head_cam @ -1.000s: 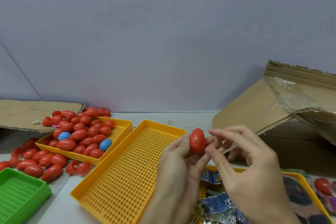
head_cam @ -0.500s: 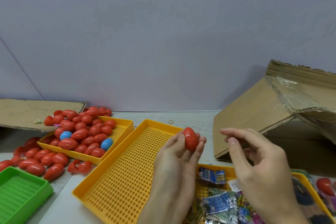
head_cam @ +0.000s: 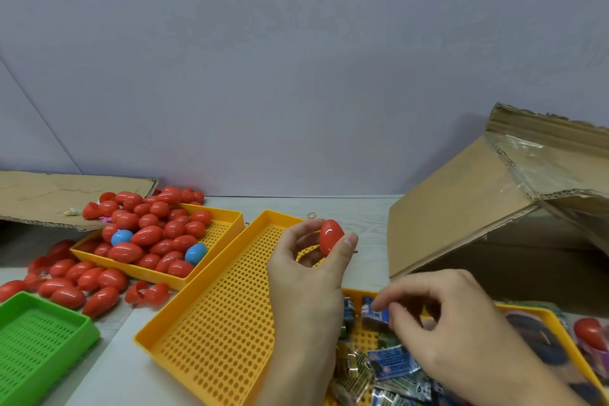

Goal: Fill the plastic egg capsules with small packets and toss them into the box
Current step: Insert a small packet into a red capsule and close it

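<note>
While my left hand (head_cam: 306, 273) pinches the closed red plastic egg capsule (head_cam: 331, 237) between thumb and fingertips at frame centre, my right hand (head_cam: 458, 330) hovers at lower right, fingers loosely curled, just above the small foil packets (head_cam: 392, 362) in the yellow perforated tray (head_cam: 557, 333); whether they touch one, I cannot tell.

red egg capsule (head_cam: 330, 237): closed, upright, held aloft | packets (head_cam: 392, 364): heaped in tray | box (head_cam: 494, 211): open, right
</note>
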Demonstrator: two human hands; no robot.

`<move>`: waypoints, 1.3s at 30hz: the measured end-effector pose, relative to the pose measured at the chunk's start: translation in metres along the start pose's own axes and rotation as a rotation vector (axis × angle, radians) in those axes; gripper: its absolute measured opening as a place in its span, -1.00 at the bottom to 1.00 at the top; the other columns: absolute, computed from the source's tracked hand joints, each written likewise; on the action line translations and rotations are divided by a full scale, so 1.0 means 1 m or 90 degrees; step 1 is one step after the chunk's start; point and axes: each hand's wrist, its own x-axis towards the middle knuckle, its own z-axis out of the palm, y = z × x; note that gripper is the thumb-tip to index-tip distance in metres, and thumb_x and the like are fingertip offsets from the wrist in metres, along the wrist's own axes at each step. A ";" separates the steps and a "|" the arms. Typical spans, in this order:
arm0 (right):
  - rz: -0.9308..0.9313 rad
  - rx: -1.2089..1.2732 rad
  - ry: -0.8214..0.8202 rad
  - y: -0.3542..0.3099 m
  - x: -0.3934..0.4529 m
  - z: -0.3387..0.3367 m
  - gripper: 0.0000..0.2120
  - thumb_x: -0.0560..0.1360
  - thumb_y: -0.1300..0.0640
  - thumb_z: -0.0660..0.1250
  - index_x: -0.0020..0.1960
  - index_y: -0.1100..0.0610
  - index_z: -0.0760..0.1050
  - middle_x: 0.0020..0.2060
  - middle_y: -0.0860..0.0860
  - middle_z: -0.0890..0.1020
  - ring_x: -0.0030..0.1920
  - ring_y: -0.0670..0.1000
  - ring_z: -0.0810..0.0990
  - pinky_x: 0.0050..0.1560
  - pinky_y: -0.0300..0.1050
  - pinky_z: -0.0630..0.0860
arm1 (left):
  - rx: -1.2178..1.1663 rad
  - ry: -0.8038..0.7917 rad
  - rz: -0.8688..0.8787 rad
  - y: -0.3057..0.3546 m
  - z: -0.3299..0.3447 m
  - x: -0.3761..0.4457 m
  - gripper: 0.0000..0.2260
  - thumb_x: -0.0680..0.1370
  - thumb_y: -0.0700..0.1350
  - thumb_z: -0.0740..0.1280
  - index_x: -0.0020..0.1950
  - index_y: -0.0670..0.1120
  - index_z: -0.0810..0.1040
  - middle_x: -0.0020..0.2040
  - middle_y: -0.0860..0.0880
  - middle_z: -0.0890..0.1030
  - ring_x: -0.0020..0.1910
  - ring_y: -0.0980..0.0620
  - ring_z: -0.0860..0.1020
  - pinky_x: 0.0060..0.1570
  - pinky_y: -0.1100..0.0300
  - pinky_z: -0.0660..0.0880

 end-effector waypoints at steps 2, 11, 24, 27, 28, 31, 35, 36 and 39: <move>0.006 -0.076 -0.089 -0.002 0.000 0.000 -0.79 0.47 0.03 0.38 -0.11 -0.30 0.67 -0.20 -0.30 0.66 0.02 -0.38 0.46 -0.12 -0.56 0.42 | 0.006 0.006 0.005 0.001 0.000 0.000 -0.71 0.35 -0.10 0.59 0.03 0.02 0.63 -0.07 0.08 0.68 -0.11 0.21 0.64 -0.24 0.43 0.51; 0.032 -0.109 -0.247 -0.004 0.000 -0.001 -0.74 0.24 -0.26 0.56 -0.10 -0.38 0.60 -0.15 -0.43 0.55 -0.15 -0.35 0.50 -0.34 -0.34 0.42 | 0.006 0.004 -0.001 0.004 -0.001 0.000 -0.70 0.36 -0.14 0.59 0.02 0.02 0.61 -0.08 0.08 0.66 -0.13 0.15 0.65 -0.25 0.40 0.53; -0.019 -0.091 -0.187 -0.007 -0.005 0.002 -0.96 0.44 -0.16 0.40 -0.15 -0.30 0.63 -0.21 -0.35 0.62 -0.06 -0.30 0.49 -0.16 -0.30 0.50 | 0.012 0.000 -0.005 0.002 0.000 0.000 -0.69 0.35 -0.10 0.60 0.05 0.04 0.65 -0.05 0.11 0.66 -0.08 0.21 0.63 -0.24 0.47 0.49; -0.028 -0.038 -0.150 -0.009 -0.006 0.000 -0.94 0.44 -0.08 0.40 -0.19 -0.19 0.64 -0.24 -0.29 0.64 -0.14 -0.19 0.56 -0.12 -0.28 0.51 | 0.013 0.000 -0.003 0.002 0.000 0.000 -0.70 0.36 -0.10 0.60 0.04 0.04 0.65 -0.06 0.11 0.66 -0.10 0.24 0.63 -0.25 0.47 0.49; -0.032 -0.015 -0.135 -0.009 -0.006 -0.001 -0.94 0.43 -0.07 0.39 -0.18 -0.17 0.64 -0.25 -0.25 0.64 -0.18 -0.14 0.56 -0.14 -0.24 0.52 | 0.013 0.000 -0.002 0.002 0.000 0.000 -0.70 0.36 -0.10 0.59 0.04 0.03 0.65 -0.06 0.11 0.66 -0.10 0.23 0.63 -0.25 0.48 0.49; -0.029 0.061 -0.092 -0.012 -0.006 -0.003 -0.90 0.38 -0.11 0.36 -0.16 -0.18 0.64 -0.32 -0.20 0.63 -0.34 -0.12 0.48 -0.25 -0.23 0.47 | 0.017 0.003 -0.001 0.001 0.000 0.000 -0.69 0.36 -0.08 0.59 0.07 0.02 0.65 -0.02 0.09 0.66 -0.06 0.16 0.64 -0.24 0.49 0.48; 0.011 0.125 -0.049 -0.011 -0.007 -0.005 -0.95 0.37 -0.05 0.42 -0.20 -0.20 0.65 -0.45 -0.17 0.55 -0.43 -0.19 0.43 -0.35 -0.34 0.42 | 0.018 0.002 0.000 0.000 0.000 0.000 -0.69 0.37 -0.07 0.58 0.08 0.01 0.65 0.00 0.08 0.65 -0.06 0.17 0.63 -0.26 0.51 0.46; 0.017 0.128 -0.044 -0.011 -0.006 -0.005 -0.94 0.37 -0.03 0.43 -0.21 -0.19 0.65 -0.44 -0.16 0.58 -0.42 -0.17 0.46 -0.34 -0.33 0.43 | 0.017 0.001 0.002 0.000 0.000 0.000 -0.69 0.37 -0.08 0.58 0.07 0.01 0.65 -0.01 0.08 0.65 -0.09 0.20 0.63 -0.27 0.51 0.46; 0.040 0.155 -0.040 -0.010 -0.005 -0.003 -0.90 0.39 0.05 0.46 -0.23 -0.15 0.66 -0.39 -0.13 0.65 -0.41 -0.16 0.52 -0.32 -0.32 0.49 | 0.012 -0.003 0.005 0.001 0.001 0.000 -0.70 0.38 -0.12 0.58 0.07 -0.01 0.64 -0.04 0.05 0.65 -0.18 0.29 0.61 -0.30 0.51 0.45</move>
